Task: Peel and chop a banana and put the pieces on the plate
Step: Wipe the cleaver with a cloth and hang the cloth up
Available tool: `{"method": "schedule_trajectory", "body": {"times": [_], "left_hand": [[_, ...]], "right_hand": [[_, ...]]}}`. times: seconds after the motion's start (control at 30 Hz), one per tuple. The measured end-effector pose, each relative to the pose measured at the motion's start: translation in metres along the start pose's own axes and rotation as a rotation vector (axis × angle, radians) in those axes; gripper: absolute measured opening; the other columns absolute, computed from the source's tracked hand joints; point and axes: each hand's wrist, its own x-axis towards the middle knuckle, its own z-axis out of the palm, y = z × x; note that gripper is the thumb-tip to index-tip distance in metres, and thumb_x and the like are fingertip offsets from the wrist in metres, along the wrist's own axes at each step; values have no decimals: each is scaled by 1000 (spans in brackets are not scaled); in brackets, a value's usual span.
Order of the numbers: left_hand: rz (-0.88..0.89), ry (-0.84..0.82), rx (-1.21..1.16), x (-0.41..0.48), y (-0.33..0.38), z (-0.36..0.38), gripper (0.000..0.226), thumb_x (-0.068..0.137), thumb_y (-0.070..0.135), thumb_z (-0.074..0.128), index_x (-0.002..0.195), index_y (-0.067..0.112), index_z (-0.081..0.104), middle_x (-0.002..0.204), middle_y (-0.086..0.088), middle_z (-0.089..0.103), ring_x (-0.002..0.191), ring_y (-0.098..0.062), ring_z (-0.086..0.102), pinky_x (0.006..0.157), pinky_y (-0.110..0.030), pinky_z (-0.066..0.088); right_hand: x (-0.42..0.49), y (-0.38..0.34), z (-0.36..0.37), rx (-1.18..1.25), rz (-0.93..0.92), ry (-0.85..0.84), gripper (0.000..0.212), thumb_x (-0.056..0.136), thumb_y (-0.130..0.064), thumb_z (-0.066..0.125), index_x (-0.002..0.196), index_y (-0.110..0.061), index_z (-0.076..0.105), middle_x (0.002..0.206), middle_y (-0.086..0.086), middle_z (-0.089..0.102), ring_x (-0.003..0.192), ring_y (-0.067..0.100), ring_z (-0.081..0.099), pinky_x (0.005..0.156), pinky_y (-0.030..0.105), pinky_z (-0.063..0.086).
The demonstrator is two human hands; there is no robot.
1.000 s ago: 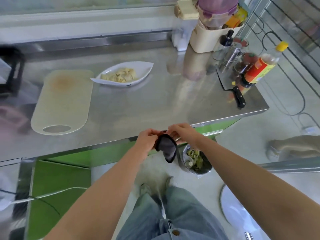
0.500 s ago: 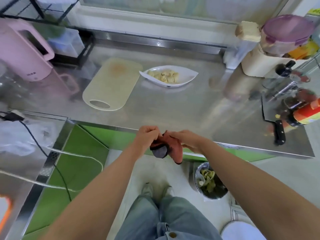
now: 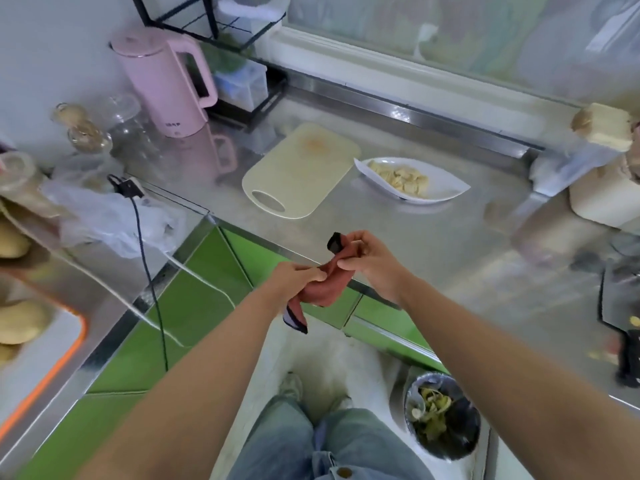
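Chopped banana pieces (image 3: 401,178) lie on a white leaf-shaped plate (image 3: 446,188) at the back of the steel counter. To the plate's left lies a pale cutting board (image 3: 301,171) with nothing on it. My left hand (image 3: 298,278) and my right hand (image 3: 370,258) both grip a dark red cloth (image 3: 329,285) with a black edge, held just in front of the counter's front edge. A cleaver (image 3: 623,306) lies at the far right of the counter, partly cut off by the frame.
A pink kettle (image 3: 166,81) and a black wire rack (image 3: 235,46) stand at the back left. Jars, a plastic bag (image 3: 110,216) and a black cable sit on the left. Containers (image 3: 602,188) crowd the right. A bin with peels (image 3: 443,417) stands on the floor.
The view has swung left and down. My hands have turned and stretched the cloth, so its red side shows now instead of the black one. Plate and board have not moved.
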Motion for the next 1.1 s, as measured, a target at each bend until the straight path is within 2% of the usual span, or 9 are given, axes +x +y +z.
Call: {"method": "schedule_trajectory", "body": {"times": [0.13, 0.27, 0.4, 0.5, 0.6, 0.7, 0.87, 0.97, 1.1], "left_hand": [[105, 50, -101, 0, 12, -20, 34, 76, -5, 62, 102, 13, 73, 96, -3, 73, 89, -16, 64, 77, -23, 53], [238, 97, -229, 10, 12, -48, 34, 75, -10, 57, 99, 8, 71, 94, -9, 74, 80, -33, 61, 80, -47, 50], [269, 86, -232, 20, 20, -75, 36, 73, -10, 53, 100, 8, 69, 101, -18, 69, 45, -28, 52, 47, -31, 47], [251, 42, -302, 32, 29, -89, 44, 66, -15, 48, 95, 11, 69, 100, -13, 64, 70, -26, 59, 60, -30, 48], [232, -36, -333, 44, 34, -99, 51, 69, -22, 40, 95, 13, 67, 98, -7, 68, 85, -21, 63, 74, -33, 49], [222, -45, -325, 53, 40, -106, 49, 72, -20, 41, 98, 13, 66, 101, -10, 68, 82, -21, 63, 71, -31, 51], [162, -147, -93, 66, 43, -117, 37, 81, 1, 69, 114, 13, 58, 109, -14, 67, 91, -25, 67, 81, -38, 57], [123, -244, 129, 69, 42, -124, 33, 79, 8, 74, 110, 9, 63, 90, -7, 69, 64, -7, 67, 54, -19, 53], [110, -249, 213, 80, 41, -140, 24, 82, 17, 72, 105, 11, 69, 98, -9, 73, 88, -24, 70, 84, -41, 56]], "right_hand": [[17, -5, 17, -142, 41, -63, 50, 72, 4, 70, 114, -19, 55, 101, 14, 58, 92, 25, 58, 84, 34, 47], [41, -8, 31, -296, 148, -115, 41, 73, -15, 76, 111, -13, 62, 108, 13, 67, 100, 27, 64, 91, 38, 52], [55, -22, 46, -568, 351, -272, 41, 80, -54, 65, 110, -26, 63, 112, -2, 66, 104, 15, 60, 89, 31, 49], [69, -24, 56, -439, 341, -273, 58, 85, -70, 42, 122, -28, 57, 126, -6, 59, 116, 11, 53, 95, 34, 42], [83, -25, 64, -261, 275, -211, 50, 89, -59, 48, 118, -21, 63, 121, -4, 64, 114, 12, 57, 99, 33, 43], [93, -30, 68, -264, 180, -88, 21, 91, -32, 62, 90, -12, 66, 92, 3, 69, 90, 16, 62, 92, 31, 43], [109, -44, 69, -107, 50, 73, 18, 93, -22, 58, 77, -15, 57, 82, 4, 60, 81, 15, 53, 85, 30, 41], [116, -52, 71, -79, 14, 124, 18, 96, -21, 56, 78, -17, 54, 80, 4, 54, 74, 14, 50, 71, 24, 40], [127, -58, 81, -41, 29, 91, 11, 97, -20, 54, 87, -16, 58, 86, 6, 59, 77, 17, 53, 73, 25, 41]]}}
